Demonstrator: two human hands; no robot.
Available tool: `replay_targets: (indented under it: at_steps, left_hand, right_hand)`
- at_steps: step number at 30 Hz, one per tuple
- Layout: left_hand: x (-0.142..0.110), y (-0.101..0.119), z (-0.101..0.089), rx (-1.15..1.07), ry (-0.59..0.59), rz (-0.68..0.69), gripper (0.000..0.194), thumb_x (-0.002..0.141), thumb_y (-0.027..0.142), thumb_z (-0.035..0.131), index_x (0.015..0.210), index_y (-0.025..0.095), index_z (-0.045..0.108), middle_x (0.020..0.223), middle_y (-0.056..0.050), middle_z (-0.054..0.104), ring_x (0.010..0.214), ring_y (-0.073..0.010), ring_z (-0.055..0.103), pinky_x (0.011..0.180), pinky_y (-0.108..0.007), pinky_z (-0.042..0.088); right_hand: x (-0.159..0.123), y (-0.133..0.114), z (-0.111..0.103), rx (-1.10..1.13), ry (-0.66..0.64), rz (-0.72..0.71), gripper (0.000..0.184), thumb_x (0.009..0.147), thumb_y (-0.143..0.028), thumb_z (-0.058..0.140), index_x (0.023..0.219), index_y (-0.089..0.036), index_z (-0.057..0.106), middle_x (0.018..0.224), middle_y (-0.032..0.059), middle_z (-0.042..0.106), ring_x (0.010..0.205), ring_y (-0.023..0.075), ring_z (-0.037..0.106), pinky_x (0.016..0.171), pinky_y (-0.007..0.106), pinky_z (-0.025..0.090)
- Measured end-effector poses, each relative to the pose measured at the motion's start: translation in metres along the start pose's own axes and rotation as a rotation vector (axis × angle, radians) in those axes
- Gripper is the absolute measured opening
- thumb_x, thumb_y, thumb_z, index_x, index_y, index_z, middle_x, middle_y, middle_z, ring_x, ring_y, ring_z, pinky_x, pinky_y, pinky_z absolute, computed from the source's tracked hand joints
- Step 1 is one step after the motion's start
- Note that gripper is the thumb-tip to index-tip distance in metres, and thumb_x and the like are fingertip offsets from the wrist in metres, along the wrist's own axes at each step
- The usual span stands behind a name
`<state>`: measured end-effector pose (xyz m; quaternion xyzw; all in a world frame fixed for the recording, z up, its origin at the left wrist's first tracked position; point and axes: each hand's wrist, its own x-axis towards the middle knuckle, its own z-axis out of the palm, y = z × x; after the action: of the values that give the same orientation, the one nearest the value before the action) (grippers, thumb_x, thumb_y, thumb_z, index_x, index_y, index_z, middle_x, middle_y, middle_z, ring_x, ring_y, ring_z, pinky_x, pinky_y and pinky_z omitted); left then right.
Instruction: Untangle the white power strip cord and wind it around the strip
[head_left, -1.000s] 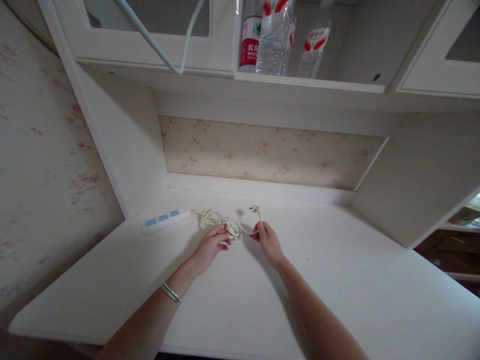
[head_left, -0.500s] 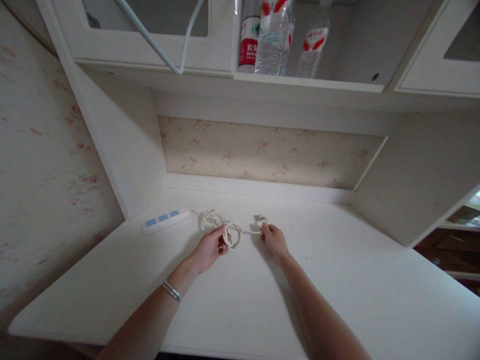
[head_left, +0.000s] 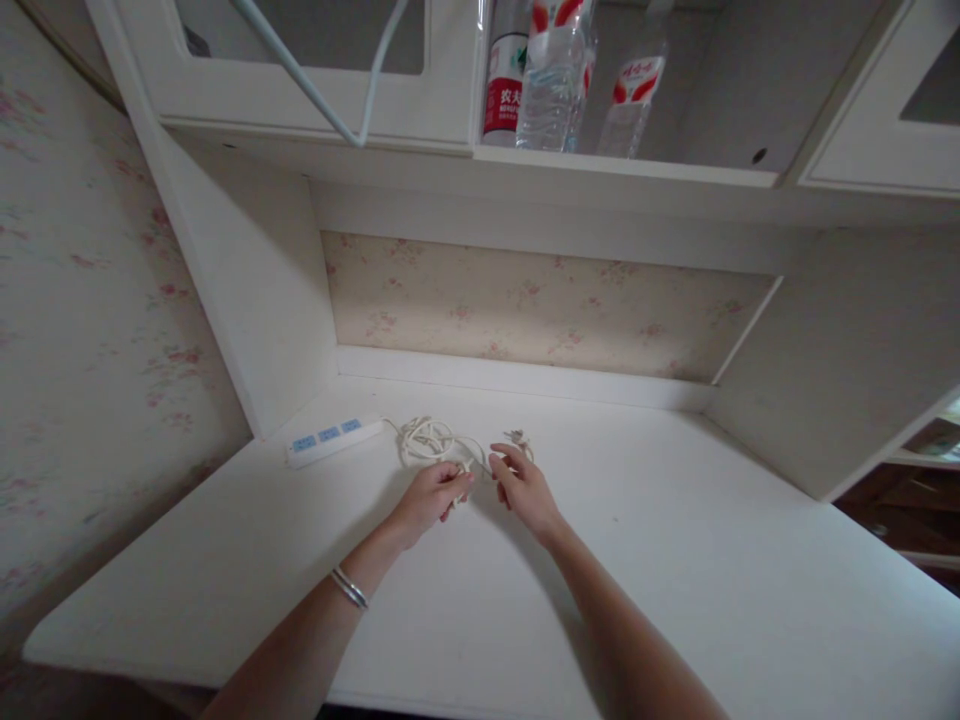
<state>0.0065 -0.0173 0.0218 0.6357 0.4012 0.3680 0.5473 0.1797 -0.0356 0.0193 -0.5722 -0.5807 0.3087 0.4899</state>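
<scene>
Lower center: left hand [head_left: 426, 502], fingers pinching the cord [head_left: 426, 440]; right hand [head_left: 526, 494], fingers curled near the plug [head_left: 518, 437], grip indeterminate. Left of center: power strip [head_left: 364, 434] on surface [head_left: 480, 620].

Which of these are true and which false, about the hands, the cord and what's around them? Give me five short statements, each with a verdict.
1. The left hand has hold of the cord. True.
2. The bracelet is on the right arm. False: it is on the left arm.
3. The power strip lies to the left of the cord's coils. True.
4. The plug is in the left hand. False: it shows just beyond the fingers of the right hand.
5. Bottles stand on the shelf above the desk. True.
</scene>
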Motion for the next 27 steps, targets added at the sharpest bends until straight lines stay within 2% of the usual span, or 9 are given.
replay_targets:
  at_steps: [3,6,8,11,14,18,20,23,27]
  left_hand:
    - [0.002,-0.005,0.002,0.143,0.053,0.112,0.031,0.076,0.043,0.057,0.062,0.016,0.051,0.055,0.004,0.046,0.048,-0.0079,0.039,0.046,-0.021,0.027]
    - [0.003,-0.008,0.003,0.275,0.038,0.278,0.020,0.076,0.032,0.055,0.064,0.015,0.057,0.062,0.001,0.053,0.059,-0.0111,0.046,0.055,-0.022,0.032]
    - [0.003,-0.010,0.004,0.318,0.032,0.322,0.021,0.076,0.030,0.055,0.060,0.016,0.057,0.063,0.001,0.053,0.062,-0.0116,0.047,0.057,-0.023,0.033]
    - [0.005,-0.013,0.006,0.282,0.056,0.240,0.029,0.077,0.039,0.056,0.058,0.016,0.054,0.056,0.002,0.049,0.054,-0.0106,0.044,0.051,-0.022,0.031]
    - [0.008,-0.016,0.006,0.189,0.093,0.134,0.034,0.075,0.048,0.057,0.063,0.016,0.055,0.054,0.003,0.048,0.051,-0.0107,0.045,0.047,-0.022,0.033]
    - [0.009,-0.012,0.001,-0.033,0.194,0.096,0.034,0.076,0.050,0.055,0.073,0.016,0.057,0.072,-0.002,0.059,0.068,-0.0146,0.057,0.057,-0.024,0.043]
    - [0.008,-0.008,-0.002,-0.108,0.206,0.113,0.030,0.077,0.046,0.056,0.080,0.016,0.057,0.076,-0.002,0.061,0.072,-0.0142,0.057,0.062,-0.024,0.042]
    - [0.005,-0.002,-0.002,-0.138,0.130,0.104,0.028,0.078,0.041,0.056,0.091,0.017,0.059,0.070,0.000,0.059,0.067,-0.0123,0.053,0.059,-0.022,0.036]
    - [0.000,0.003,0.002,-0.035,0.020,0.057,0.038,0.080,0.050,0.050,0.090,0.016,0.065,0.059,0.002,0.052,0.058,-0.0118,0.045,0.055,-0.023,0.030]
  right_hand:
    - [-0.011,-0.009,0.018,0.218,-0.181,0.060,0.048,0.077,-0.054,0.053,0.113,-0.022,0.057,0.065,-0.0027,0.055,0.046,0.0099,0.048,0.039,0.020,0.037]
    - [-0.014,-0.011,0.026,0.239,-0.194,0.069,0.043,0.074,-0.049,0.060,0.107,-0.021,0.060,0.059,-0.0043,0.052,0.047,0.0099,0.049,0.040,0.020,0.038]
    - [-0.012,-0.008,0.026,0.229,-0.180,0.083,0.038,0.076,-0.046,0.058,0.102,-0.019,0.062,0.057,-0.0041,0.053,0.046,0.0099,0.048,0.041,0.020,0.039]
    - [-0.004,0.003,0.023,0.209,-0.140,0.089,0.034,0.079,-0.044,0.052,0.099,-0.018,0.062,0.054,-0.0030,0.055,0.044,0.0108,0.049,0.042,0.022,0.040]
    - [0.005,0.019,0.018,0.135,-0.048,0.094,0.034,0.081,-0.043,0.047,0.099,-0.018,0.061,0.054,-0.0023,0.058,0.044,0.0121,0.052,0.044,0.023,0.041]
    - [0.014,0.038,0.006,0.004,0.046,0.146,0.031,0.083,-0.039,0.043,0.102,-0.019,0.058,0.053,-0.0020,0.059,0.046,0.0137,0.055,0.046,0.024,0.041]
    - [0.017,0.042,0.000,-0.056,0.069,0.152,0.028,0.085,-0.037,0.041,0.102,-0.020,0.056,0.059,-0.0005,0.061,0.048,0.0138,0.057,0.048,0.024,0.041]
    - [0.020,0.043,-0.005,-0.181,0.117,0.128,0.025,0.087,-0.031,0.039,0.101,-0.020,0.056,0.071,0.0028,0.065,0.053,0.0130,0.059,0.053,0.024,0.041]
    - [0.023,0.044,-0.008,-0.367,0.162,0.070,0.024,0.087,-0.028,0.038,0.102,-0.020,0.056,0.080,0.0057,0.066,0.061,0.0146,0.060,0.058,0.025,0.040]
